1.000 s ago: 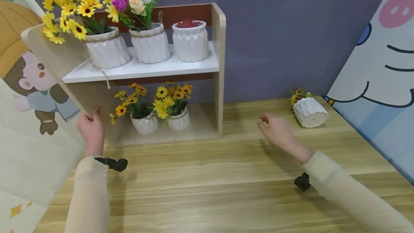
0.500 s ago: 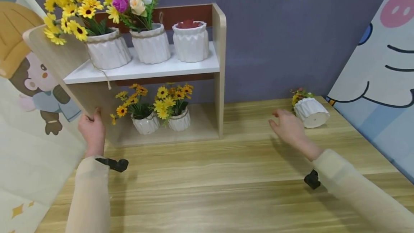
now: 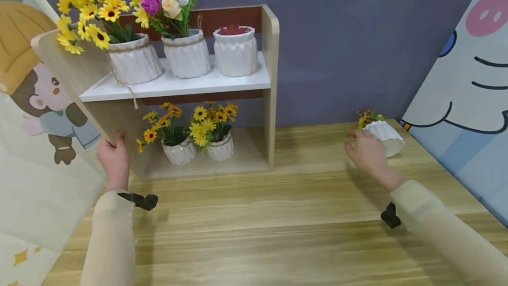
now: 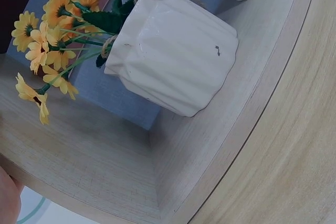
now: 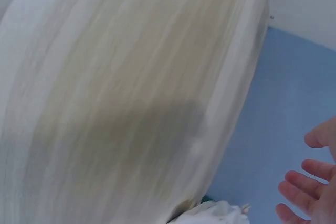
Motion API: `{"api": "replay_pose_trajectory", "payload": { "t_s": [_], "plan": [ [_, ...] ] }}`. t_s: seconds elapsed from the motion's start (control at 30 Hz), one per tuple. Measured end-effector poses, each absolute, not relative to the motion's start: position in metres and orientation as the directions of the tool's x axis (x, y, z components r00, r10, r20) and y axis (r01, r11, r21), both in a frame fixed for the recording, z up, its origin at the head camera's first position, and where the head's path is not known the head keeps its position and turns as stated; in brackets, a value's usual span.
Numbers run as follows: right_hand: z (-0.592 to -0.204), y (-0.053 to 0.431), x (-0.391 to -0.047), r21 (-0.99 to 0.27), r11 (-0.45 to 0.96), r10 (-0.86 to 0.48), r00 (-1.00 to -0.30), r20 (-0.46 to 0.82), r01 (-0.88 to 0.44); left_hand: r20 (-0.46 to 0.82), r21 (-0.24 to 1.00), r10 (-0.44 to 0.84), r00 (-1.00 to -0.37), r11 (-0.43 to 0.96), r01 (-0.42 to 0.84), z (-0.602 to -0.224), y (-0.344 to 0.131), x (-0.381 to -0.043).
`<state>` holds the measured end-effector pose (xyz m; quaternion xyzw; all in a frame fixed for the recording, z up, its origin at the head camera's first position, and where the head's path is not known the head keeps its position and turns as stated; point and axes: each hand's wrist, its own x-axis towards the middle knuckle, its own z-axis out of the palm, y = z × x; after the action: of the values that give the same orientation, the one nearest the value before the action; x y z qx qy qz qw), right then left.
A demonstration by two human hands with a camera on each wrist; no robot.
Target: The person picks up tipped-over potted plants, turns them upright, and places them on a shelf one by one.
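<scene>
My left hand [image 3: 113,160] grips the front edge of the left side panel of a small wooden shelf [image 3: 271,122], thumb up at the panel. In the left wrist view only a bit of the hand shows, beside a white pot [image 4: 178,51] of orange daisies. My right hand [image 3: 369,153], fingers loosely bent and holding nothing, is over the table at the right. It partly covers a white flowerpot [image 3: 384,133] that lies on its side, flowers toward the wall and base toward me. In the right wrist view the fingers [image 5: 302,190] are spread apart, beside the white pot [image 5: 215,214].
On the upper board stand a pot of yellow sunflowers [image 3: 135,61], a pot of mixed flowers [image 3: 186,56] and a white pot with a red plant [image 3: 235,52]. Two daisy pots stand below, one being the right pot [image 3: 220,148]. A grey wall [image 3: 337,47] rises behind.
My right hand has moved right across the table, from beside the shelf to the tipped flowerpot, and now overlaps it. The left hand keeps its grip on the shelf panel.
</scene>
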<state>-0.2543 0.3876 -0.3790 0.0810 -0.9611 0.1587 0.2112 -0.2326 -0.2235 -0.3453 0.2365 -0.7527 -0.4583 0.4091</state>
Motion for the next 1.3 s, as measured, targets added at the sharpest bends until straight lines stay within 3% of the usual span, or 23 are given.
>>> {"api": "replay_pose_trajectory", "payload": {
  "t_s": [0.23,0.6,0.8,1.3],
  "plan": [
    [-0.384,0.401,-0.262,-0.285,0.949,-0.014,-0.921,0.388,-0.135,0.371,0.892,-0.737,-0.565,0.452,-0.003,-0.343,-0.222,-0.234],
    [-0.391,0.418,-0.275,-0.240,0.964,0.004,-0.889,0.458,-0.119,0.373,0.892,-0.742,-0.556,0.452,-0.005,-0.343,-0.223,-0.236],
    [-0.389,0.424,-0.282,-0.249,0.965,0.039,-0.899,0.437,-0.079,0.368,0.891,-0.745,-0.556,0.454,-0.018,-0.343,-0.222,-0.236],
    [-0.371,0.432,-0.297,-0.159,0.987,0.031,-0.971,0.236,-0.007,0.367,0.895,-0.748,-0.552,0.445,-0.009,-0.344,-0.222,-0.235]
  ]
}}
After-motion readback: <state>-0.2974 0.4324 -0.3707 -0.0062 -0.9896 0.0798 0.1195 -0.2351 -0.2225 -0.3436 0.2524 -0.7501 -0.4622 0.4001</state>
